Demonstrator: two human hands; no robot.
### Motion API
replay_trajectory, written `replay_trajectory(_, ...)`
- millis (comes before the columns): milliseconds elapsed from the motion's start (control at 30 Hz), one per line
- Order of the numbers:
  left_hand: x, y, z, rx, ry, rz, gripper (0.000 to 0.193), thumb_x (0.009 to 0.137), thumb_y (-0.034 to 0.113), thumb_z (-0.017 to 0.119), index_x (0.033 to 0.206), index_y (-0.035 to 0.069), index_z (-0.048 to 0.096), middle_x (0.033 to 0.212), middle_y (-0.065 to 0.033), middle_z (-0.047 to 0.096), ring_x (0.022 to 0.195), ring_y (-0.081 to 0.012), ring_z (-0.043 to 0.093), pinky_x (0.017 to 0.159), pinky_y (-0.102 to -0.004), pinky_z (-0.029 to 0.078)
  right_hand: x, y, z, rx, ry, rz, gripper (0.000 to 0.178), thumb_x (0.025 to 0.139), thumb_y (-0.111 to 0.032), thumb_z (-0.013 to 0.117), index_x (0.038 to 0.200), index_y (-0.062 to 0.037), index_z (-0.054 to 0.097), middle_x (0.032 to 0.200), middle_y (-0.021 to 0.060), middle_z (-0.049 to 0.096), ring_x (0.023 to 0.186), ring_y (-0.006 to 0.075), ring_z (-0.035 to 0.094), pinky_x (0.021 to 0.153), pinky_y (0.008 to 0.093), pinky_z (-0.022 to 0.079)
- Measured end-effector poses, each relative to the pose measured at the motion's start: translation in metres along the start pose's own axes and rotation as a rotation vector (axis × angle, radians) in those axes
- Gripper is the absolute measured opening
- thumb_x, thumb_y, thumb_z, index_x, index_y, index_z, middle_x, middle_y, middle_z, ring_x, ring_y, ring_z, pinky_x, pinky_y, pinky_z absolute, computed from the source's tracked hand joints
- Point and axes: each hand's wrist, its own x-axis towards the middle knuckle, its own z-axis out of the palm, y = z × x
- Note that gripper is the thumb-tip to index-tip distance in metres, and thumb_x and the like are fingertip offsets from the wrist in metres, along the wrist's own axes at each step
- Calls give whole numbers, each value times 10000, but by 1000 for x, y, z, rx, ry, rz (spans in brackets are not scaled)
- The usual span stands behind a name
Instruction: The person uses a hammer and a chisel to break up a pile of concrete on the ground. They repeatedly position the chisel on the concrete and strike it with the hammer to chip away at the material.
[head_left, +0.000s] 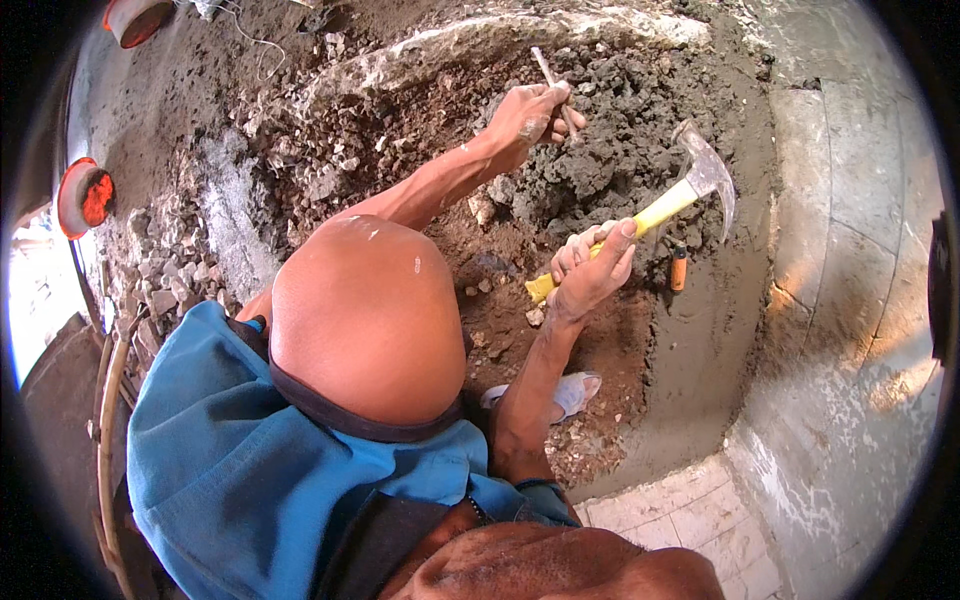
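My left hand (pixel 528 118) is closed around a thin, pale grey rod (pixel 543 66), whose kind I cannot make out. It is over the edge of a heap of wet grey mortar (pixel 600 165). In my right hand (pixel 592 270) is a claw hammer (pixel 665 207) with a yellow handle, gripped near the handle's end. The hammer's metal head is up and to the right, over the mortar's right side. Just below the hammer, an orange tool handle (pixel 679 272) with black ends rests on the smoothed wet cement (pixel 700 340).
My bent knee (pixel 365 320) and blue clothing (pixel 250 450) fill the lower left. Broken stones (pixel 165 280) and two orange-rimmed containers (pixel 78 198) are at the left. A rough whitish ridge (pixel 440 45) curves behind the heap. Grey slabs (pixel 860 180) border the right, pale tiles (pixel 705 515) the bottom.
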Motion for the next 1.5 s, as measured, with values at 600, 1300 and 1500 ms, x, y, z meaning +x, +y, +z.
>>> replay_trajectory(600,2,13,-8,-9,41,45,280,1035,259,443,944,17,551,784,-118,676,540,-91,531,523,-233,494,-3,9,-1,0,-72,11,430,975,-501,500,808,-112,426,547,-44,340,382,49,309,311,213,217)
replay_trajectory(1300,16,69,12,-629,261,-235,180,1001,135,482,1008,-31,551,820,-183,638,772,-250,688,639,-315,652,-9,-6,2,-547,-17,-432,332,1013,-341,462,945,-24,535,688,-2,489,512,100,458,436,262,388)
replay_trajectory(1500,25,63,11,-631,120,-159,183,1008,143,473,990,-30,527,855,-165,634,802,-231,680,713,-335,660,-31,-140,-18,29,-123,-1078,522,1012,-541,298,658,-166,375,530,-50,369,435,57,327,382,235,366)
